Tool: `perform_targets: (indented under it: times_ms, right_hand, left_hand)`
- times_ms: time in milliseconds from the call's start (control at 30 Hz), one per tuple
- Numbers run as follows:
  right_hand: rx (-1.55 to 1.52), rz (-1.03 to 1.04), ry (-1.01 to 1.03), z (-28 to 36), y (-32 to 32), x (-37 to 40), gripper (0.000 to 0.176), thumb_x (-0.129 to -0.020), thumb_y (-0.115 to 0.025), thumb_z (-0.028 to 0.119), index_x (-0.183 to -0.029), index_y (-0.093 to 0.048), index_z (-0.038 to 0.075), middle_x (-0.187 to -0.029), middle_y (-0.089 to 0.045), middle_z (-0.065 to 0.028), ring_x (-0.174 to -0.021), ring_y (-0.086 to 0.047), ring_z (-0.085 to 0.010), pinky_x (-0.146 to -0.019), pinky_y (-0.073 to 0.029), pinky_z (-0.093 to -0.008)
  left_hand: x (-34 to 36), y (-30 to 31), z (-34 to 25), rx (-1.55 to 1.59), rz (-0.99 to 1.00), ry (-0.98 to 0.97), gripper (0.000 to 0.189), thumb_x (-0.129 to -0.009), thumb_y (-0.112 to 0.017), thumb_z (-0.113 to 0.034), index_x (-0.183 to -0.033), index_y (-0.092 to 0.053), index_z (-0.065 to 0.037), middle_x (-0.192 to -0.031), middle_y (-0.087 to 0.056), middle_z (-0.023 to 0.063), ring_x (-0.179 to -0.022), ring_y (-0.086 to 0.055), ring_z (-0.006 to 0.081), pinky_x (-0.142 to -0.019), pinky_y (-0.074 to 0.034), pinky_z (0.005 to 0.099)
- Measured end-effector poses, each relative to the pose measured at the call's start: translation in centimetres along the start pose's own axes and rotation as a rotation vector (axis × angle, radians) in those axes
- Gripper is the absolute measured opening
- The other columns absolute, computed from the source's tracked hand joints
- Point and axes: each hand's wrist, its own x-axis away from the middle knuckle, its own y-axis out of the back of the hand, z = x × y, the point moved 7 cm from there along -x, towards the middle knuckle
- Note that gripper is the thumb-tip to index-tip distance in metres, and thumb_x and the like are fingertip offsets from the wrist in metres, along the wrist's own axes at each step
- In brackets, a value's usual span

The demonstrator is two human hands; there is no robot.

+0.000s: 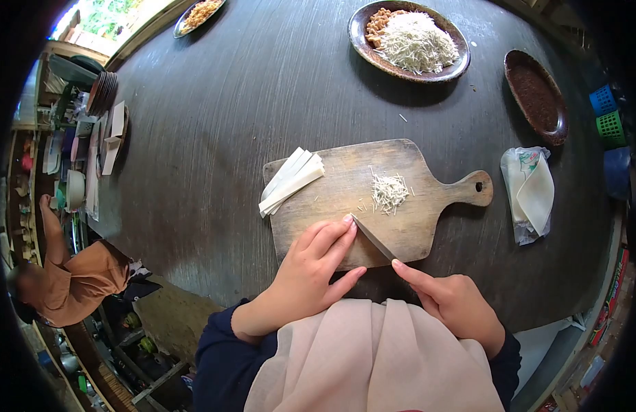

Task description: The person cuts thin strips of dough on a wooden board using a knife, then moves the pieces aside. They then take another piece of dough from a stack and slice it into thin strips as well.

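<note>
My right hand [455,302] grips a knife [373,238], index finger along its spine, blade lying low over the near edge of a wooden cutting board [345,185]. My left hand [311,271] rests flat on the board's near left part, fingertips touching the blade's tip. Whatever lies under that hand is hidden. A small heap of thin white shreds [389,191] sits mid-board. A stack of white strips [290,182] lies across the board's left corner.
On the dark round table [229,103] stand a plate of white shreds and beans [409,40], a dark brown dish [536,96], a far plate [198,15] and a plastic packet of wrappers [529,192]. Another person [71,281] in brown is low at the left.
</note>
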Motion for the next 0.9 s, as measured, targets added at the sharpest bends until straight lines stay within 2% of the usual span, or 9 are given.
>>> perform_targets:
  times_ms: [433,633,700,900]
  right_hand:
    - [0.046,0.029,-0.013,0.00,0.13,0.51,0.052,-0.090,-0.065,0.004,-0.139,-0.057,0.020,-0.077,-0.066,-0.0190,-0.063,-0.065,-0.0368,-0.058,-0.051,-0.0415]
    - [-0.007,0.004,-0.017,-0.25,0.16,0.21,0.054,-0.090,-0.065,0.003,-0.140,-0.056,0.020,-0.078,-0.066,-0.0192,-0.066,-0.066,-0.0368,-0.060,-0.052,-0.0393]
    - [0.080,-0.012,0.037,-0.26,0.13,0.25,0.059,-0.090,-0.062,0.008,-0.146,-0.049,0.021,-0.075,-0.068,-0.0102,-0.060,-0.066,-0.0275,-0.055,-0.051,-0.0394]
    - [0.083,0.010,0.058,-0.13,-0.07,0.33,0.059,-0.092,-0.063,0.010,-0.147,-0.049,0.023,-0.086,-0.073,-0.0084,-0.064,-0.068,-0.0275,-0.056,-0.053,-0.0384]
  left_hand:
    - [-0.10,-0.02,0.08,0.013,0.020,0.020,0.062,-0.085,-0.077,-0.024,-0.134,-0.055,0.008,-0.137,-0.052,0.0183,-0.126,-0.050,0.0356,-0.106,-0.041,0.0428]
    - [-0.03,0.05,0.08,0.033,0.014,0.023,0.063,-0.085,-0.076,-0.024,-0.135,-0.054,0.008,-0.137,-0.052,0.0180,-0.126,-0.050,0.0360,-0.107,-0.041,0.0426]
    - [-0.05,0.01,0.14,0.039,0.016,0.024,0.063,-0.085,-0.076,-0.024,-0.135,-0.054,0.008,-0.137,-0.052,0.0181,-0.126,-0.050,0.0360,-0.107,-0.041,0.0426]
    - [0.01,-0.06,0.26,0.041,0.015,0.015,0.063,-0.085,-0.076,-0.024,-0.133,-0.055,0.009,-0.137,-0.052,0.0188,-0.126,-0.050,0.0362,-0.106,-0.041,0.0427]
